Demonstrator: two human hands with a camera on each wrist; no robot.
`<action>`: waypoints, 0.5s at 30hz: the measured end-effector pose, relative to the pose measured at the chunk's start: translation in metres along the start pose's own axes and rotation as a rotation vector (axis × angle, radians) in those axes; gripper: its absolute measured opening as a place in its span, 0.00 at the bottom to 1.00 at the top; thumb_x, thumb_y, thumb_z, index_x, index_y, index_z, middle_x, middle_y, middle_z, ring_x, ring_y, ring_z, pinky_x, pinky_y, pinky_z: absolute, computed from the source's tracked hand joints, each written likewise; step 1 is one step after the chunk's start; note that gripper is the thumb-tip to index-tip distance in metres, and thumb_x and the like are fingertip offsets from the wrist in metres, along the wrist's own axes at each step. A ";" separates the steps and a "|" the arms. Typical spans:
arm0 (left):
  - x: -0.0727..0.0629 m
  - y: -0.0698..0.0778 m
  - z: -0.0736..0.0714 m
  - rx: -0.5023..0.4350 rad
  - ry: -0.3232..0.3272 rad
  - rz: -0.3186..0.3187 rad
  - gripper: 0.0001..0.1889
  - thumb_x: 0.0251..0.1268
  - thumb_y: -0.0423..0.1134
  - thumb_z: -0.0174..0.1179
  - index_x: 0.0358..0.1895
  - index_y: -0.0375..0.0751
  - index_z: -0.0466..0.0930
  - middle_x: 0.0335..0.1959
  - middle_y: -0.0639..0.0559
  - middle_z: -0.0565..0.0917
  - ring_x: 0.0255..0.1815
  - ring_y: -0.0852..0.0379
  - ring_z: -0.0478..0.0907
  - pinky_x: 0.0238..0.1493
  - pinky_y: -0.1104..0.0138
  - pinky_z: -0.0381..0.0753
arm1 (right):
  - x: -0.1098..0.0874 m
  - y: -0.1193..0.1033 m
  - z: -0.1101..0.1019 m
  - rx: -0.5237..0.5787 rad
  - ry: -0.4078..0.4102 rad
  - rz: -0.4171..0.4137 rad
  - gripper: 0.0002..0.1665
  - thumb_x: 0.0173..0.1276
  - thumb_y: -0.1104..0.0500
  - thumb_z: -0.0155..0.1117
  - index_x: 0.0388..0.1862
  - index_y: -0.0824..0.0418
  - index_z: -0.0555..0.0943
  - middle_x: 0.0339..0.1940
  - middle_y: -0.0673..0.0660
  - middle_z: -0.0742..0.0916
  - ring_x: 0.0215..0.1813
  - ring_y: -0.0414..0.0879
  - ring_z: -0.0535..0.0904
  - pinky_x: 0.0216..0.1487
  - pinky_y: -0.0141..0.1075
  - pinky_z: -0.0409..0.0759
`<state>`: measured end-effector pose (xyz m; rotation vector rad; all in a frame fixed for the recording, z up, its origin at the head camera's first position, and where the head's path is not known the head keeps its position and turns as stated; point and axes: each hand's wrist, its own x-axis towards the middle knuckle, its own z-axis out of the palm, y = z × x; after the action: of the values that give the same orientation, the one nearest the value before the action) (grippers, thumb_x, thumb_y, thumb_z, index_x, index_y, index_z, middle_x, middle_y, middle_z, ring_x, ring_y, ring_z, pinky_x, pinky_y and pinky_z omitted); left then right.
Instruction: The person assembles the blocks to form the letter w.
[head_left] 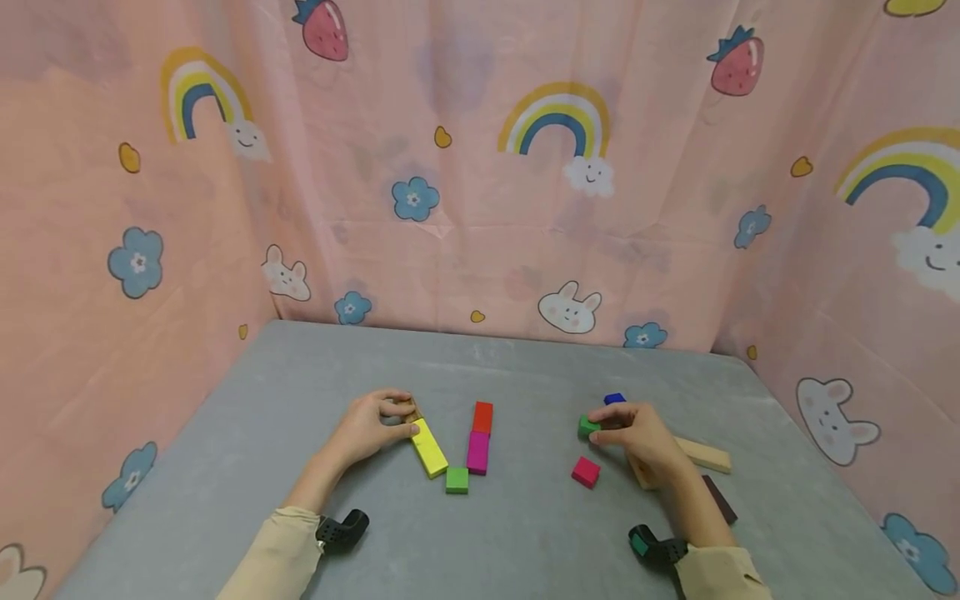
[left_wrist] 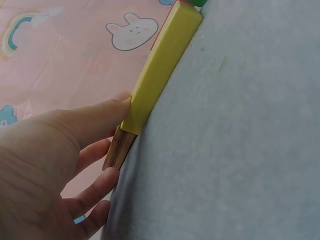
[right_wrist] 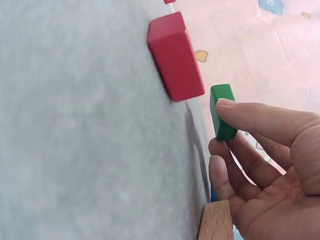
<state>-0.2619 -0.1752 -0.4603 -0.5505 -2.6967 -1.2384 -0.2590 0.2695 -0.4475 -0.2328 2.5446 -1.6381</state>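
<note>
My left hand [head_left: 371, 427] has its thumb against the end of a yellow block [head_left: 430, 450] and its fingers curled at a small brown wooden block [left_wrist: 119, 149], which sits in line with the yellow one. A light green block [head_left: 457, 481] lies at the yellow block's near end. Beside it, a magenta block [head_left: 477, 453] and an orange-red block [head_left: 483, 417] form a second line, so the pieces make a V-like shape. On the right, my right hand [head_left: 641, 429] pinches a dark green block [right_wrist: 223, 112] between thumb and fingers, above the grey table surface.
Near the right hand lie a crimson block [head_left: 586, 472], a blue block [head_left: 614, 398], a long pale wooden block [head_left: 703, 455], another wooden block [head_left: 642, 475] partly under the hand, and a dark brown block [head_left: 720, 500]. A pink printed curtain [head_left: 480, 267] surrounds the grey table [head_left: 517, 550].
</note>
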 end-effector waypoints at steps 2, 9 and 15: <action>0.000 0.000 -0.001 -0.001 -0.002 -0.007 0.21 0.57 0.44 0.74 0.52 0.38 0.86 0.61 0.50 0.78 0.66 0.43 0.68 0.63 0.46 0.69 | 0.001 -0.002 0.001 -0.010 0.012 0.008 0.18 0.56 0.61 0.78 0.45 0.63 0.87 0.45 0.59 0.86 0.49 0.51 0.77 0.44 0.33 0.78; -0.001 0.002 -0.002 -0.014 -0.012 -0.008 0.22 0.57 0.43 0.74 0.53 0.37 0.86 0.62 0.49 0.78 0.67 0.43 0.68 0.64 0.47 0.69 | 0.001 -0.008 0.004 -0.032 0.009 -0.033 0.17 0.56 0.62 0.78 0.45 0.64 0.88 0.46 0.59 0.86 0.50 0.54 0.79 0.49 0.35 0.79; -0.001 0.002 -0.002 -0.013 -0.012 -0.008 0.22 0.56 0.43 0.74 0.53 0.37 0.86 0.61 0.49 0.78 0.67 0.43 0.68 0.64 0.47 0.69 | 0.000 -0.013 0.007 -0.027 0.016 -0.037 0.17 0.56 0.62 0.78 0.46 0.63 0.88 0.47 0.59 0.86 0.50 0.55 0.79 0.48 0.36 0.79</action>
<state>-0.2607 -0.1756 -0.4579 -0.5509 -2.7048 -1.2592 -0.2567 0.2580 -0.4391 -0.2726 2.5903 -1.6261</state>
